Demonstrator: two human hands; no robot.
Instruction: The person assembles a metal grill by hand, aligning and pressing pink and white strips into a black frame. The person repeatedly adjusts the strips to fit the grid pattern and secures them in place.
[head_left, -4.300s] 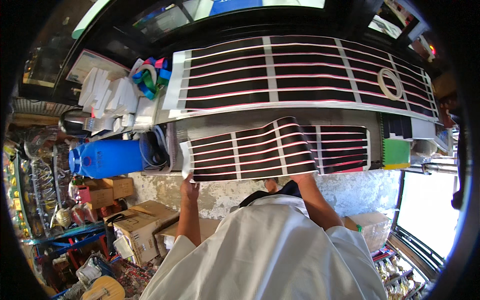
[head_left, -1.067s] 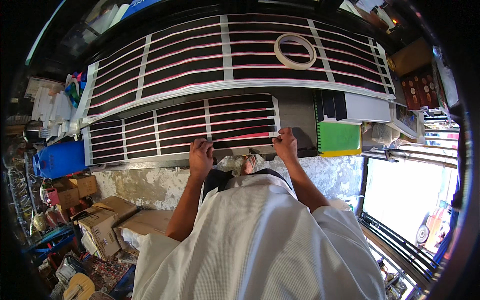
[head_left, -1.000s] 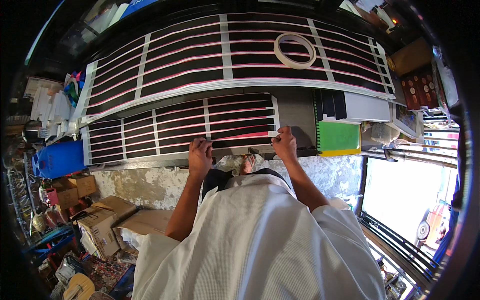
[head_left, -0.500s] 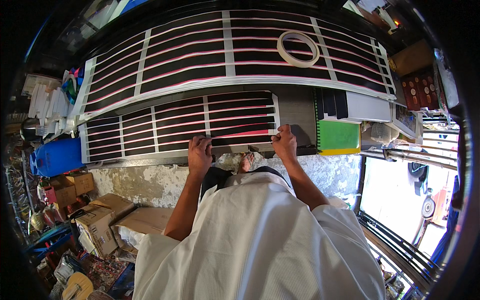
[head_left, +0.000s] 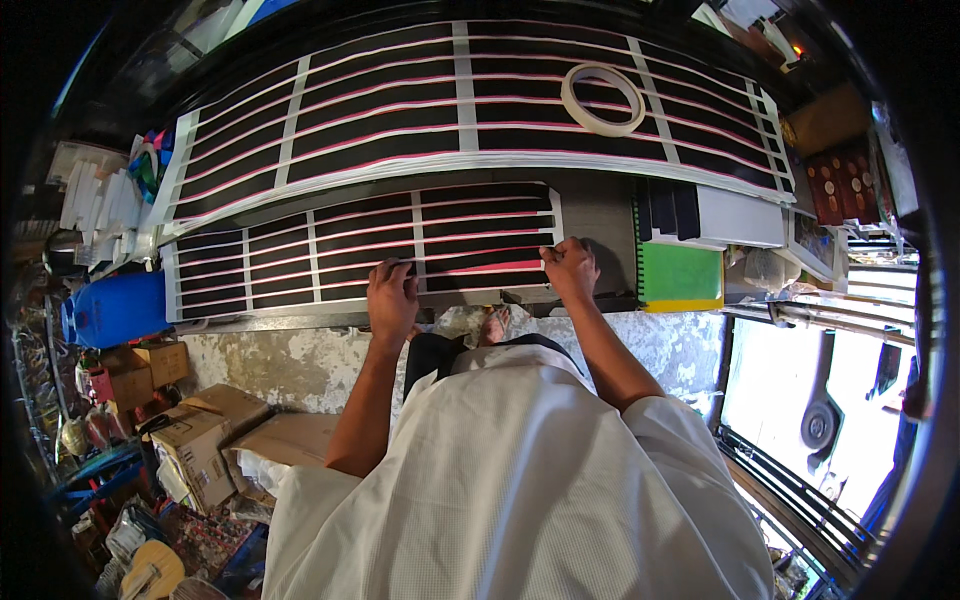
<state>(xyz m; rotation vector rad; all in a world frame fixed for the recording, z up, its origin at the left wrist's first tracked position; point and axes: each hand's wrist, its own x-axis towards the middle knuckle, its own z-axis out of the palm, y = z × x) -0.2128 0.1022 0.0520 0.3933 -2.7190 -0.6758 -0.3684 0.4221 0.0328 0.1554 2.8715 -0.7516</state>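
Observation:
A smaller sheet of long black strips [head_left: 365, 238] with thin white and red lines between them lies on the dark table in front of me. My left hand [head_left: 393, 298] is at its near side, around a pale crosswise band, fingers bent and pinched together on a strip. At the sheet's right end, my right hand [head_left: 572, 270] pinches the end of a strip. A red wedge [head_left: 500, 268] shows between my hands, widening toward the right. What lies right under the fingertips is hidden.
Behind lies a larger stack of similar striped sheets [head_left: 380, 125], with a cream tape roll [head_left: 603, 99] on top. To the right are a green spiral notebook [head_left: 682, 272] and a white box [head_left: 740, 217]. A blue container [head_left: 117, 311] stands left; cardboard boxes [head_left: 200, 455] sit below.
Both hands have moved slightly away from me, up the sheet. The left hand has also shifted a little left. The red wedge now lies between different lines.

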